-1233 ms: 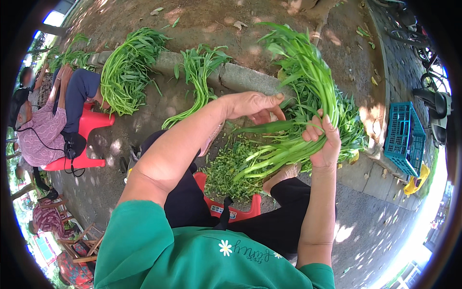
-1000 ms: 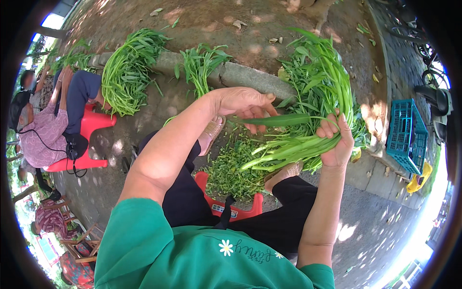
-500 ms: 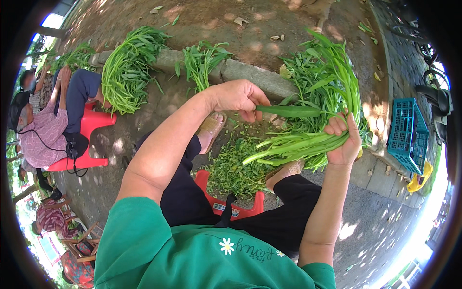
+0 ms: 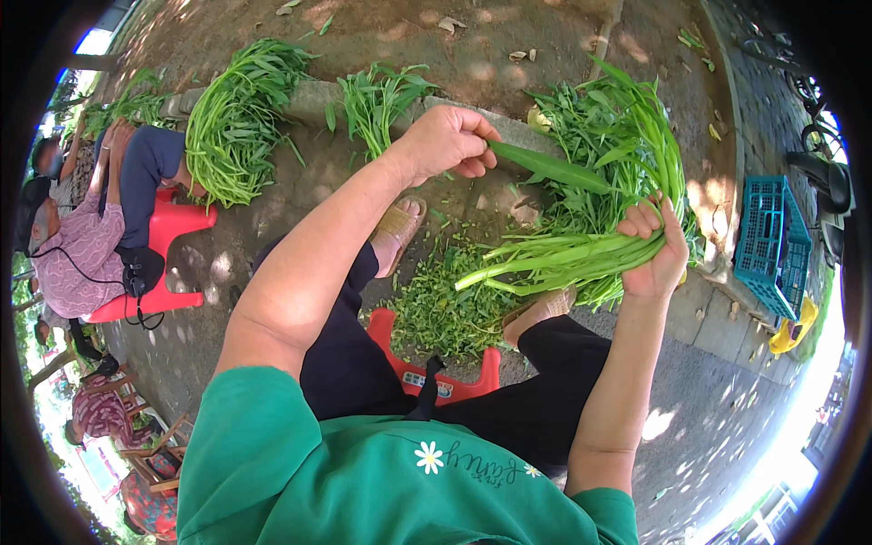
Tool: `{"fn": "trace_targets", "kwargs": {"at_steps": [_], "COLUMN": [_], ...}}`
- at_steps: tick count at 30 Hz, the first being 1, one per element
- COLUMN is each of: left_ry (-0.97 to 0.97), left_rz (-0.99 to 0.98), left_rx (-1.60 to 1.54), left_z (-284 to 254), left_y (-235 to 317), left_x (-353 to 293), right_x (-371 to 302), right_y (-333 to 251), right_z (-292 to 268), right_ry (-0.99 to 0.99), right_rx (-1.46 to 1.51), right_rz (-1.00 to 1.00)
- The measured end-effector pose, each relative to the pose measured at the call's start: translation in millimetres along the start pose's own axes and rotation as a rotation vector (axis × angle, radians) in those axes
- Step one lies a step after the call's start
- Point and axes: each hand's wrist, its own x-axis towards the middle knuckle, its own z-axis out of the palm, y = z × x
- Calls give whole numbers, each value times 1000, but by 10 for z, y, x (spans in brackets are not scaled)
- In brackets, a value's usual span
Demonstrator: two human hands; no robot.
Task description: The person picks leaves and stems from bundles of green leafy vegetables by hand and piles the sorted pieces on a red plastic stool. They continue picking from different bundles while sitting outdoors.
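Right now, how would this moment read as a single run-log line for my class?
left hand: pinching long leaf | right hand: gripping green stem bunch | below: leafy scraps | far right: teal crate

Left hand point(image 4: 451, 141): room to pass over soil point(image 4: 400, 36) beyond far edge of curb point(image 4: 314, 100); rightward, leaf point(image 4: 549, 168) and bunch point(image 4: 559, 261) obstruct. Gap at curb between big heap point(image 4: 236, 132) and small heap point(image 4: 374, 109). Bunch overhangs right edge of scraps point(image 4: 440, 309). Right hand point(image 4: 656, 250): passage rightward until crate point(image 4: 765, 245)

Glossy stems point(image 4: 568, 257), rough kerb point(image 4: 318, 98), probably plastic crate point(image 4: 761, 238)
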Motion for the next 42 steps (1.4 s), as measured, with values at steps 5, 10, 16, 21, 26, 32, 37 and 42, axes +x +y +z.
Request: {"fn": "trace_targets", "kwargs": {"at_steps": [5, 10, 16, 21, 26, 32, 37, 42], "left_ry": [-101, -113, -55, -346, -254, -165, -109, -91], "left_rz": [-17, 97, 281, 291, 433, 600, 441, 307], "left_rx": [166, 765, 692, 198, 322, 456, 242, -29], "left_z": [30, 114, 321, 670, 904, 848, 789, 831], "left_y": [-107, -226, -2, -87, -130, -137, 68, 78], "left_x": [26, 37, -106, -246, -253, -181, -217, -173], "right_x": [5, 1, 13, 20, 17, 14, 3, -3], "right_y": [2, 32, 32, 50, 111, 144, 204, 322], "right_z": [-15, 0, -16, -10, 22, 15, 32, 49], "right_ry": [4, 39, 18, -16, -22, -7, 63, 70], "right_rx": [-3, -82, -63, 4, 5, -3, -77, -116], "right_rz": [-1, 8, 24, 55, 78, 94, 91, 132]}}
